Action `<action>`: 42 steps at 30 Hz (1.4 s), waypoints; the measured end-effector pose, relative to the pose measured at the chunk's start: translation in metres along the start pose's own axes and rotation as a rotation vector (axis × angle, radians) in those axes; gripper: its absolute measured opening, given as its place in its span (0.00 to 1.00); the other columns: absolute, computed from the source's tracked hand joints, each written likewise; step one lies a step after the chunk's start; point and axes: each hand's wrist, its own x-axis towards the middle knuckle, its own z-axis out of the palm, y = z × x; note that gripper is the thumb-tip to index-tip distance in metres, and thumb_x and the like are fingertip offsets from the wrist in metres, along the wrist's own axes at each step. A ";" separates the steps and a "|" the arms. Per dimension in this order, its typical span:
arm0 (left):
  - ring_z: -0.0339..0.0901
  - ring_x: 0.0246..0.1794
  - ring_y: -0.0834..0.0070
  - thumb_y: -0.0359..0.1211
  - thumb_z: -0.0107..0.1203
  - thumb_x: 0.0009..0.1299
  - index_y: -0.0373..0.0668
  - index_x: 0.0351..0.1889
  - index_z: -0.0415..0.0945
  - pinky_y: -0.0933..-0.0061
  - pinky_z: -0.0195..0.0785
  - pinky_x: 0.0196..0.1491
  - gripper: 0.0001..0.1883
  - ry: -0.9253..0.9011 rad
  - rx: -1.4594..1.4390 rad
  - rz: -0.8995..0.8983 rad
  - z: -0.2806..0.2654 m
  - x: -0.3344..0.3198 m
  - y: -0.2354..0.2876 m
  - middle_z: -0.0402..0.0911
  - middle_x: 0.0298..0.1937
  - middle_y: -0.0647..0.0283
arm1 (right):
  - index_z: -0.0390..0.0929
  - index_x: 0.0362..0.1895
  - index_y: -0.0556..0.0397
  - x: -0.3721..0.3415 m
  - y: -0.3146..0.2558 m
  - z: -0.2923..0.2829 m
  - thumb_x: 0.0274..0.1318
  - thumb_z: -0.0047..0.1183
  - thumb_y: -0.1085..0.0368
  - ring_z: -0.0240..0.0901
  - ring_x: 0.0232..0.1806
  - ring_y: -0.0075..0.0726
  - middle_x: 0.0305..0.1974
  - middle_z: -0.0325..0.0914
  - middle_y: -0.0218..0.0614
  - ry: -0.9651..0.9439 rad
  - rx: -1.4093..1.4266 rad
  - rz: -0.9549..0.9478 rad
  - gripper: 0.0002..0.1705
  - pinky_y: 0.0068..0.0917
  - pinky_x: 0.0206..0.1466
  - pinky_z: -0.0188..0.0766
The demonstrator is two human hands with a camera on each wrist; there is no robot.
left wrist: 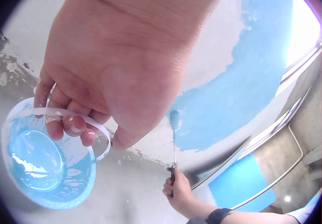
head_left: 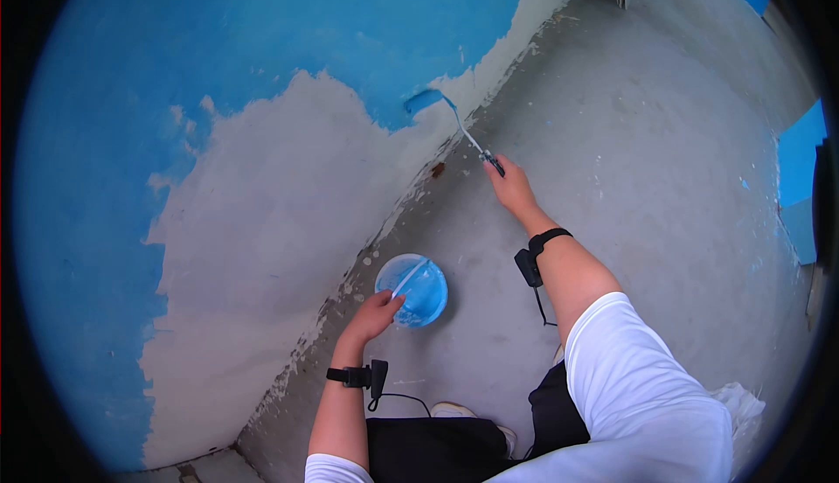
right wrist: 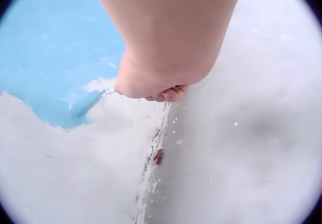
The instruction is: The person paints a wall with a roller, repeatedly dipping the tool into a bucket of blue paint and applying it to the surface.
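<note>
My left hand holds a small white bucket by its thin white handle; the fingers curl under the handle in the left wrist view. Wet light-blue paint lies in the bucket and smears its inner walls. In my right hand is a paint roller, gripped by its black handle. Its blue sleeve lies against the wall, at the lower edge of a blue painted area. In the right wrist view the hand hides the roller's handle.
Grey concrete floor with paint specks meets the wall along a rough, chipped edge. A reddish-brown spot sits by that edge. Blue panels stand at the far right. The person's shoes are below the bucket.
</note>
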 end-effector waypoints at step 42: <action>0.77 0.37 0.67 0.50 0.51 0.73 0.33 0.45 0.78 0.66 0.69 0.43 0.25 -0.006 0.024 0.017 -0.001 0.008 -0.007 0.81 0.35 0.55 | 0.73 0.52 0.53 0.001 -0.017 0.022 0.68 0.50 0.49 0.76 0.38 0.67 0.34 0.80 0.56 0.075 -0.107 -0.051 0.21 0.52 0.39 0.71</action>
